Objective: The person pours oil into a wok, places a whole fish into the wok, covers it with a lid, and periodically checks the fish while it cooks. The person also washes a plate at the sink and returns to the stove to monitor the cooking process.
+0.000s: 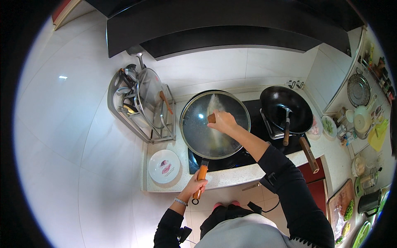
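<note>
A wide pan stands on the left side of the black cooktop (192, 164), covered by a round glass lid (195, 133) with a metal rim. The glass is fogged, and a long pale fish-like shape (214, 105) shows through it. My right hand (221, 121) grips the brown knob (211, 118) at the lid's middle. The lid appears to rest on the pan's rim. My left hand (196, 183) is closed around the orange-brown wooden pan handle (202, 173), which points toward me. A white plate (164, 176) with a pinkish printed motif lies left of the handle.
A black wok (273, 96) with a wooden-handled spatula (287, 124) sits on the right burner; its handle (309, 155) juts past the counter edge. A metal rack (155, 136) holds lids and utensils. Small food plates (328, 126) and a cutting board (333, 201) are on the right. The range hood (229, 34) hangs above.
</note>
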A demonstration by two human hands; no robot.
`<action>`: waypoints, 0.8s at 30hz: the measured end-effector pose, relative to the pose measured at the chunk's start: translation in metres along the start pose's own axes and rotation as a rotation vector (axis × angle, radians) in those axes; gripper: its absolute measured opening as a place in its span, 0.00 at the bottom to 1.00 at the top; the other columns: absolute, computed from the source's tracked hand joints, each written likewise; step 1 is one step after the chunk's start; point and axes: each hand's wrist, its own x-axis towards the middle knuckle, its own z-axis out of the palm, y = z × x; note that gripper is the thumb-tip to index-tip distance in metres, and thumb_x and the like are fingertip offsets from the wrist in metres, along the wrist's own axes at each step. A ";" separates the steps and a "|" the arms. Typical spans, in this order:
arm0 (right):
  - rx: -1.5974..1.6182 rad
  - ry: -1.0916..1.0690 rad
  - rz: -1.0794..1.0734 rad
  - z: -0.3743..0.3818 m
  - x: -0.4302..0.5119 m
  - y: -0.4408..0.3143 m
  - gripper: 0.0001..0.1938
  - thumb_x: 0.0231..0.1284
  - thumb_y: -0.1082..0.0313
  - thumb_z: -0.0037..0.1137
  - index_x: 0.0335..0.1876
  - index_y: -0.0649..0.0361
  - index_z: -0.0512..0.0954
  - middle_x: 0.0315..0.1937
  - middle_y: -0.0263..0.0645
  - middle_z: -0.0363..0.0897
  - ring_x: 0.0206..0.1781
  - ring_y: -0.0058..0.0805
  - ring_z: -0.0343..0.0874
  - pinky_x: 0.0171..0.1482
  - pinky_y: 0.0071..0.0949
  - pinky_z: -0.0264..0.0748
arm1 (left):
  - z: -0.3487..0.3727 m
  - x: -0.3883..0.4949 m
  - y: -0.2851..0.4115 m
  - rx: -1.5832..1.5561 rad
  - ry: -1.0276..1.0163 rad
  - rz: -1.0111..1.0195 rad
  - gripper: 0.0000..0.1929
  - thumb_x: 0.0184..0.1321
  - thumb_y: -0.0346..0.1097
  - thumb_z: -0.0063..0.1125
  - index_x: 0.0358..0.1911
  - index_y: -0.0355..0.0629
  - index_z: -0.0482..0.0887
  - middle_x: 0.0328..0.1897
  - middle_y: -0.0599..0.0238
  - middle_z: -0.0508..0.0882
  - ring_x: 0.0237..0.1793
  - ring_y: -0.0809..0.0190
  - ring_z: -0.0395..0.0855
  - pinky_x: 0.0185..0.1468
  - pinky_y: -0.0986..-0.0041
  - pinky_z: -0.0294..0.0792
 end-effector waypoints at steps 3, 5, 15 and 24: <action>-0.007 0.001 0.012 0.000 -0.001 0.000 0.28 0.39 0.49 0.58 0.42 0.64 0.68 0.30 0.50 0.75 0.35 0.43 0.76 0.37 0.35 0.73 | -0.001 0.001 -0.002 0.000 0.001 0.001 0.31 0.47 0.25 0.50 0.57 0.48 0.53 0.16 0.68 0.67 0.10 0.70 0.66 0.14 0.77 0.62; -0.017 0.012 0.005 0.000 -0.002 0.000 0.29 0.39 0.49 0.58 0.43 0.64 0.67 0.30 0.50 0.75 0.35 0.43 0.76 0.37 0.35 0.73 | -0.002 0.002 -0.005 0.004 0.002 0.012 0.31 0.47 0.25 0.50 0.57 0.47 0.53 0.16 0.68 0.68 0.10 0.70 0.66 0.14 0.77 0.62; -0.018 0.027 0.040 -0.001 -0.008 0.001 0.28 0.39 0.49 0.58 0.43 0.63 0.67 0.30 0.49 0.75 0.34 0.43 0.76 0.36 0.34 0.73 | -0.001 0.004 -0.010 0.039 0.039 0.034 0.30 0.47 0.25 0.50 0.55 0.45 0.55 0.17 0.69 0.67 0.11 0.70 0.66 0.15 0.76 0.62; -0.009 0.031 0.035 0.000 -0.010 0.001 0.27 0.40 0.50 0.58 0.41 0.63 0.67 0.29 0.50 0.75 0.33 0.44 0.76 0.35 0.35 0.73 | -0.002 0.005 -0.009 0.090 0.022 0.046 0.32 0.47 0.25 0.50 0.57 0.43 0.50 0.16 0.67 0.68 0.11 0.70 0.67 0.15 0.77 0.62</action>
